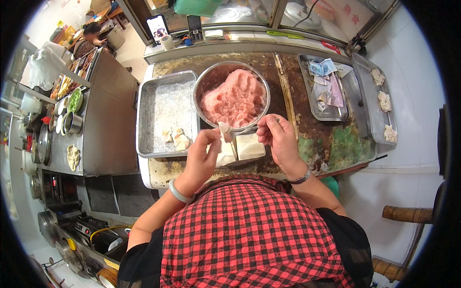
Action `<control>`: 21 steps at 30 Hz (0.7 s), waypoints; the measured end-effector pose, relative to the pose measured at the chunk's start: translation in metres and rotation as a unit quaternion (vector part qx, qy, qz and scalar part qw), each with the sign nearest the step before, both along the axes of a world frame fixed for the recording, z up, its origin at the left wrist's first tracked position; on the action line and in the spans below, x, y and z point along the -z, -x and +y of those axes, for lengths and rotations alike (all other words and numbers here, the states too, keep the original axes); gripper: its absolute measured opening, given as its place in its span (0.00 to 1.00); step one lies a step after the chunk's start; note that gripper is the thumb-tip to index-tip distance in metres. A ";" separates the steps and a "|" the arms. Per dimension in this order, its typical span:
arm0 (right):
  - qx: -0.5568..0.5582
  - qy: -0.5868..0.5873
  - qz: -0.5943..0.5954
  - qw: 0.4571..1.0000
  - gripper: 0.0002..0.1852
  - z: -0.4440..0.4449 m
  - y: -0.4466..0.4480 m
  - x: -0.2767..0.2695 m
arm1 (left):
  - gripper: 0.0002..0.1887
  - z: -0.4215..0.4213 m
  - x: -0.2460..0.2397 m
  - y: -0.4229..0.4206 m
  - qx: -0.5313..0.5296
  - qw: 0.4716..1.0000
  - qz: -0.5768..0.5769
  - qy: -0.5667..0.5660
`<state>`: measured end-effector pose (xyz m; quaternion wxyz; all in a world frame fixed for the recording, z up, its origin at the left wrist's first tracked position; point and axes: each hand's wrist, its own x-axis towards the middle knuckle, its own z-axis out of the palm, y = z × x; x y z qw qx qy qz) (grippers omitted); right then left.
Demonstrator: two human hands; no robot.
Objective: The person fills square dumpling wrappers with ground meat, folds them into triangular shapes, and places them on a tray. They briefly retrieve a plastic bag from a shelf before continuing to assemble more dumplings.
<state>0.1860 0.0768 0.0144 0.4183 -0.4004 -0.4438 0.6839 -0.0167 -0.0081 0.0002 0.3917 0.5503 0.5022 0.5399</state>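
A steel bowl [267, 94] full of pink minced meat [236, 95] stands before me. My left hand [206, 147] pinches a thin dough wrapper [224, 127] at the bowl's near edge, with a little pinkish filling at it. In my right hand [276, 138] is a thin metal filling tool [254, 128], its tip pointing towards the wrapper. Two stacks of square dough wrappers [251, 146] lie just below the bowl, the left one partly hidden by my left hand. Several filled wontons [180, 139] rest in the floured metal tray [141, 118] on the left.
A tray [314, 113] with banknotes stands on the right, beside another tray [367, 122] holding crumpled dough pieces. A phone [157, 28] and a keypad phone [195, 28] stand on the back ledge. A person [90, 41] sits at the far upper left, beyond a steel counter [111, 118].
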 end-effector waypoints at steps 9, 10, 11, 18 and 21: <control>-0.038 0.042 0.038 0.998 0.16 -0.011 0.000 0.005 | 0.11 -0.007 0.002 -0.002 -0.052 0.994 0.036 0.087; -0.050 0.043 0.054 0.996 0.16 -0.011 0.000 0.009 | 0.10 -0.005 0.008 -0.001 -0.051 0.994 -0.022 0.098; -0.030 0.029 0.049 0.998 0.16 -0.008 0.000 0.014 | 0.08 -0.005 0.014 0.003 -0.084 0.993 -0.028 0.078; -0.068 -0.302 -0.207 0.928 0.12 0.029 0.006 0.057 | 0.18 -0.013 0.024 0.071 -0.238 0.926 0.277 0.089; -0.091 -0.162 -0.114 0.976 0.12 0.028 0.009 0.067 | 0.24 -0.020 0.023 0.074 -0.229 0.902 0.351 0.100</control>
